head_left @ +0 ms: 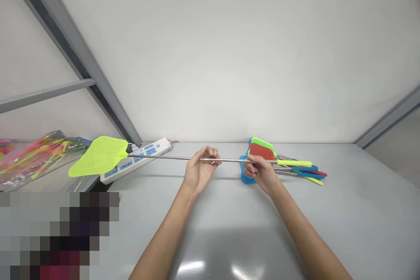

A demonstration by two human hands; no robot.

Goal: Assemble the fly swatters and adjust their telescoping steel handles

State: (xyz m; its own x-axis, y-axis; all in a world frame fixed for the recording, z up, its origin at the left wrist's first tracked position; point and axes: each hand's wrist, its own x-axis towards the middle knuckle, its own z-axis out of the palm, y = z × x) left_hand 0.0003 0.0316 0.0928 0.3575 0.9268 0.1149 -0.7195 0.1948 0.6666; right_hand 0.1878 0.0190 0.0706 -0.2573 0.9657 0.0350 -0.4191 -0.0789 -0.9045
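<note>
A yellow-green fly swatter [100,156] with a long thin metal rod is held level across the middle of the head view. Its mesh head points left and its handle lies to the right. My right hand [260,169] is closed on the rod just short of the handle, thumb on top. My left hand [201,168] is turned palm up, its fingers curled loosely about the middle of the rod. Behind and beside my right hand, a pile of fly swatters [262,152] with red, blue and green heads lies on the table, their handles pointing right.
A white power strip [162,145] with blue sockets lies on the grey table [354,201], partly behind the swatter head. Clear plastic bags [36,157] with colourful items lie at far left. A pale wall and grey metal frame bars [108,105] stand behind. The lower left is pixelated.
</note>
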